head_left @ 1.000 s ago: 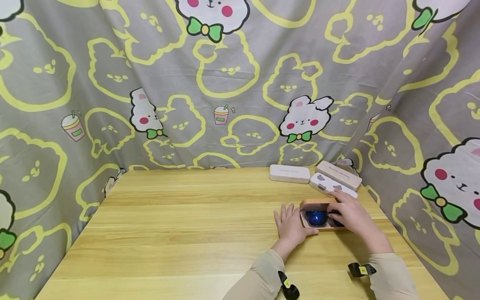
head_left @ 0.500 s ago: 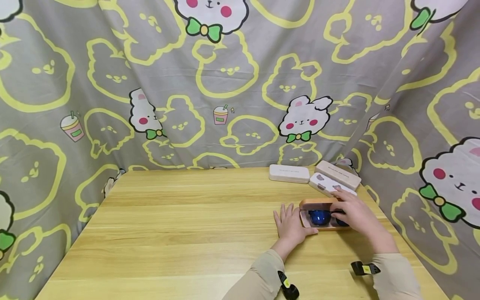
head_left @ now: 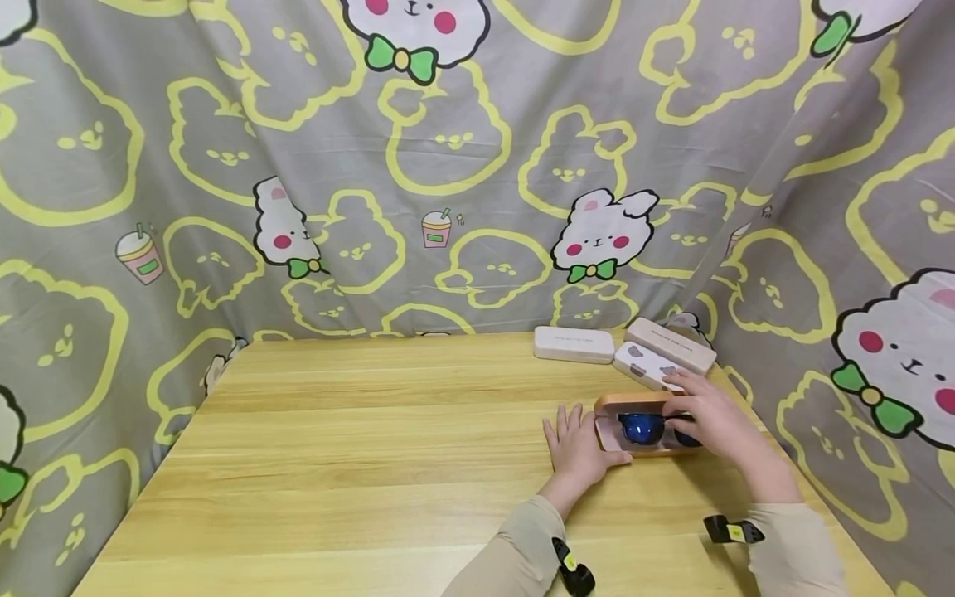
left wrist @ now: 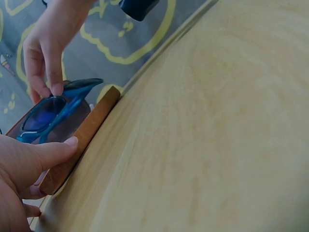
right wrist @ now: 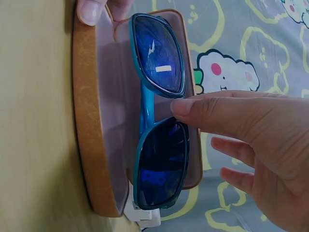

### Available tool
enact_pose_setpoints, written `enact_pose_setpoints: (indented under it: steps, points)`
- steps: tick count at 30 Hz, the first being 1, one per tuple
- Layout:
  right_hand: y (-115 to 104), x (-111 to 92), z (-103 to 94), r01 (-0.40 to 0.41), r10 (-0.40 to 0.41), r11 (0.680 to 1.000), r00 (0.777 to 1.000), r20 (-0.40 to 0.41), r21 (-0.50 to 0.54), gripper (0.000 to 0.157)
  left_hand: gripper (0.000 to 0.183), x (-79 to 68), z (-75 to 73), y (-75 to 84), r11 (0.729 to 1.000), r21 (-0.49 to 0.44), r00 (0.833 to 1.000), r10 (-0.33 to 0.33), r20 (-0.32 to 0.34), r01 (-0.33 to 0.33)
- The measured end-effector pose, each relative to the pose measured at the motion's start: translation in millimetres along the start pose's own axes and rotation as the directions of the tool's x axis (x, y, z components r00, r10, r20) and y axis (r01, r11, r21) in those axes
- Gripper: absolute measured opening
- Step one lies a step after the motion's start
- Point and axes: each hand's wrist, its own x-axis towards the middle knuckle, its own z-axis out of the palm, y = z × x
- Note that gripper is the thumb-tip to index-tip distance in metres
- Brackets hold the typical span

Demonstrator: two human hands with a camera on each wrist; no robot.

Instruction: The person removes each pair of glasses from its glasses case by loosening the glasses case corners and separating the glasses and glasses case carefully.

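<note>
An orange-brown glasses case [right wrist: 88,121] with a pale lining stands open on the table, its lid raised at the back. My left hand [head_left: 576,452] holds its left end, with the thumb [left wrist: 60,151] over the front wall and the fingers spread at the side. The sunglasses [right wrist: 159,58] have blue mirrored lenses and a teal frame. My right hand [head_left: 712,421] pinches them at the bridge between thumb and fingers. In the left wrist view they tilt up out of the case. Part of the right lens is hidden by the right hand in the head view.
Behind the open case lie a white glasses case [head_left: 573,344], a beige case [head_left: 671,345] and a white case with grey patterns [head_left: 642,365]. A patterned grey curtain [head_left: 477,199] hangs along the table's back and sides. The wooden table [head_left: 358,464] extends to the left.
My right hand has shifted slightly right and back, and the sunglasses have moved right and up with it relative to the case. The left hand stays at the case's left end.
</note>
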Motion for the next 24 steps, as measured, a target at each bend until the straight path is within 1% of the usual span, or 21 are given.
enact_pose_setpoints:
  steps: [7,13,17,24]
  points:
    - [5.3,-7.1,-6.7,0.006,-0.007,1.0,1.0,-0.019,-0.029,0.027,0.086,1.9,3.4,-0.2,1.0,-0.01,1.0,-0.005,0.013,0.005]
    - [8.2,-14.7,-11.6,-0.005,0.004,1.0,0.999,-0.04,-0.024,0.024,0.085,3.6,0.7,0.0,1.0,-0.005,1.0,-0.004,0.009,0.004]
    - [10.2,-20.9,-14.5,-0.008,0.006,0.999,0.999,-0.053,-0.038,0.026,0.084,3.4,1.0,-0.2,1.0,-0.006,1.0,0.003,0.007,-0.003]
    - [10.8,-32.9,-19.2,-0.025,0.023,0.999,0.999,-0.041,-0.043,0.028,0.084,3.9,5.5,-1.2,1.0,-0.004,1.0,0.002,0.004,-0.002]
